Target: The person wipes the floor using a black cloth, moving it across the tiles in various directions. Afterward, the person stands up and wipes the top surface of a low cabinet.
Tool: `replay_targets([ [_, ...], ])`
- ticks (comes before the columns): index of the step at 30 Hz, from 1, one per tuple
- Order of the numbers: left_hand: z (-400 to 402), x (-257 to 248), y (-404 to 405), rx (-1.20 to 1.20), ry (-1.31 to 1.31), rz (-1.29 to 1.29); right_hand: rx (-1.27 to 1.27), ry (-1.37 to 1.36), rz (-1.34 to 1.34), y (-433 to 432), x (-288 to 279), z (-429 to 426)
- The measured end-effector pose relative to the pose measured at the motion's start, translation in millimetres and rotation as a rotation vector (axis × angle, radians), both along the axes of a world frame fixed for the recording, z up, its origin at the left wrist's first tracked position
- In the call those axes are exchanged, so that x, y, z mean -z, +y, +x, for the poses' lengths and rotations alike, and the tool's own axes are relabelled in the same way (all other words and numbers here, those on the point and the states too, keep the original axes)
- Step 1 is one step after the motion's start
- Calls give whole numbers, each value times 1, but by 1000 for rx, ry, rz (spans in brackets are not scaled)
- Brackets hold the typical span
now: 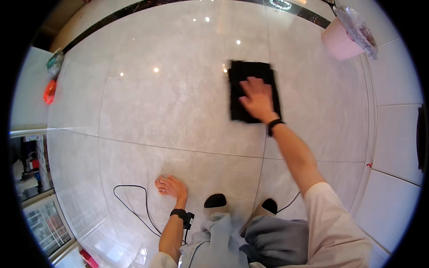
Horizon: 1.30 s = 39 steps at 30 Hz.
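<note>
My right hand (pixel 257 98) lies flat, fingers a little spread, on top of a black cloth (pixel 238 107) that is spread on the tiled floor (pixel 181 120). The hand and the cloth are slightly blurred, and a dark band circles that wrist. Lower left, my left hand (pixel 171 187) is at the floor with its fingers loosely bent and nothing seen in it. A dark strap with a small black device (pixel 188 221) is on the left wrist, and a black cable (pixel 146 201) loops over the tiles beside it.
At the upper right stands a pink bin (pixel 340 42) with a plastic liner. Plastic bags, one orange (pixel 50 92), lie along the left wall. Glass-fronted shelves (pixel 47 227) are at the lower left. My slippered feet (pixel 216 202) are near the bottom centre, and a white tiled wall (pixel 399 134) runs along the right.
</note>
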<state>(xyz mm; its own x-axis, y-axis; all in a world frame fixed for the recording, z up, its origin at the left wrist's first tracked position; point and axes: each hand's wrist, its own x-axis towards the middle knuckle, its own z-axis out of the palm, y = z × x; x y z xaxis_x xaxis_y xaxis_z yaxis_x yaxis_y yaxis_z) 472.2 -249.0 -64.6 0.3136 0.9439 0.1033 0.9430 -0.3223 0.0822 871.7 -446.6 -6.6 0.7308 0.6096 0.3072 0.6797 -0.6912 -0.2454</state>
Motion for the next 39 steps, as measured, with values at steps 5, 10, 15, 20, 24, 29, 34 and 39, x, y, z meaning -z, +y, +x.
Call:
replay_targets([
  [5, -6, 9, 2, 31, 53, 50, 564, -118, -185, -242, 23, 1],
  [10, 18, -12, -8, -83, -111, -113, 1214, 69, -430, -483, 55, -155],
  [15, 40, -13, -20, 247, -330, -58, 1798, 402, -489, -534, 72, -329],
  [20, 89, -13, -47, 493, -438, -87, 2037, 555, -366, -548, 91, -341],
  [24, 91, -3, -49, 685, -412, -83, 2211, 499, -293, -574, 131, -308],
  [29, 104, 5, -60, 862, -394, -144, 1821, -271, -785, -570, 122, -178],
  [34, 87, -10, -49, 957, -250, -186, 1054, -79, -442, -327, 65, 42],
  [39, 97, -15, -51, 1014, -217, -187, 540, -216, -269, -63, 33, 130],
])
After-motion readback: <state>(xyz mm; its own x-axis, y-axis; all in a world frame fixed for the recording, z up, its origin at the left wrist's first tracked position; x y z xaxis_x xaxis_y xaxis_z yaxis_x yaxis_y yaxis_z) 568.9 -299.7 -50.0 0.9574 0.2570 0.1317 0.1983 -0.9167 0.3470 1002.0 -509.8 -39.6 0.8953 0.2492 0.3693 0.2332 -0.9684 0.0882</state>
